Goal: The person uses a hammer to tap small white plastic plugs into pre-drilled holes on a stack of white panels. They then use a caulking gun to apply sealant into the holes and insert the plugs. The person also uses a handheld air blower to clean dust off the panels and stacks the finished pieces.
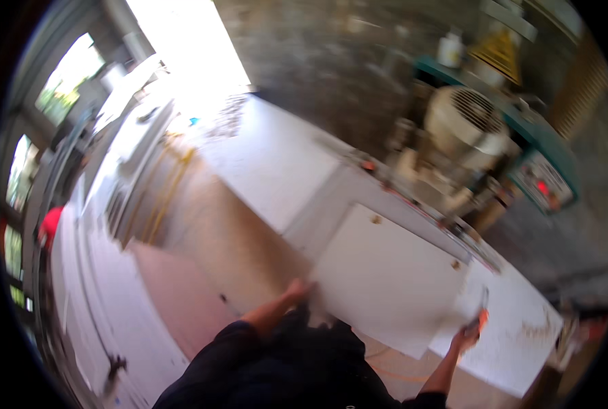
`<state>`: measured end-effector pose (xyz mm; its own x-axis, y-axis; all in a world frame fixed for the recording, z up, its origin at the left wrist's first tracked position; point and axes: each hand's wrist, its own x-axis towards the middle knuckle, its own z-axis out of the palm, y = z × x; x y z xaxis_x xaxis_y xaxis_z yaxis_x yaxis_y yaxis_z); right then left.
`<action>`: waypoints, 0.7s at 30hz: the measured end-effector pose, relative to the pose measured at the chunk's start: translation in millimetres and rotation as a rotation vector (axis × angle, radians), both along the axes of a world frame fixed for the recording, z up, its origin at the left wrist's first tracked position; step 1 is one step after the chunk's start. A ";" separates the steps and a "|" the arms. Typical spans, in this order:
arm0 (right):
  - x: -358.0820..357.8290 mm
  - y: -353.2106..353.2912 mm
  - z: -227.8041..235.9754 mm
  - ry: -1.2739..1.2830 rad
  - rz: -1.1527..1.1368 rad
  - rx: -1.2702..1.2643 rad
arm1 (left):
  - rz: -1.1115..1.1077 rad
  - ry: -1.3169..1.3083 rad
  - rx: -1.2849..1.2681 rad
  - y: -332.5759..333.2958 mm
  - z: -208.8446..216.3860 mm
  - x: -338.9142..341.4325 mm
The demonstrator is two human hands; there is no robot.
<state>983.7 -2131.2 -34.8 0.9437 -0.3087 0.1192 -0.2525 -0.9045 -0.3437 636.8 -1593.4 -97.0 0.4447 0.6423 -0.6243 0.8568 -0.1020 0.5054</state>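
A flat white panel (385, 283) lies at a slant across the machine table, its near edge overhanging toward me. Two round brownish holes are cut along its far edge. At the panel's near left edge is my left hand (296, 292), its fingers closed on that edge, though blur softens them. To the right of the panel, my right hand (463, 339) is wrapped round a slim hand tool with an orange part (483, 316) and a thin metal end pointing away. Its exact kind is too blurred to tell.
Beyond the panel stands a boring machine with a pale motor (464, 123) and green housing (556, 163). The long white table (276, 157) runs to the far left. Stacked boards (113, 293) and a pinkish board (181, 293) lie on the left. A red-clad person (50, 225) is farther off.
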 end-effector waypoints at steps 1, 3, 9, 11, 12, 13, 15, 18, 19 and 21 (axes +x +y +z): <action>-20.4 4.3 -7.3 0.068 0.026 -0.015 | -0.055 0.019 -0.037 -5.9 26.4 36.2; -57.8 22.1 -10.4 0.291 0.179 -0.057 | -0.017 0.080 0.019 -15.7 35.7 34.1; -42.3 34.5 -41.0 0.235 0.451 0.060 | -0.075 0.006 -0.043 -16.7 119.6 55.8; -29.0 53.3 -25.7 0.241 0.544 0.099 | -0.161 -0.121 0.079 -14.9 150.2 42.7; -21.2 59.0 -19.4 0.243 0.600 0.116 | -0.201 -0.183 0.133 -18.5 162.8 35.3; -15.4 63.9 -12.3 0.235 0.643 0.139 | -0.160 -0.250 0.142 -20.3 181.1 30.3; -8.4 74.0 -1.7 0.187 0.757 0.205 | -0.093 -0.386 0.173 -14.7 224.2 7.2; 1.7 85.3 -13.5 -0.213 1.273 -0.136 | 0.081 -0.517 0.184 5.9 272.6 -57.5; 0.6 91.6 -24.1 -0.623 1.415 -0.476 | 0.135 -0.516 0.111 17.7 300.0 -81.2; -71.5 189.9 63.3 0.412 0.905 0.340 | 0.274 -0.677 0.006 39.7 340.1 -136.4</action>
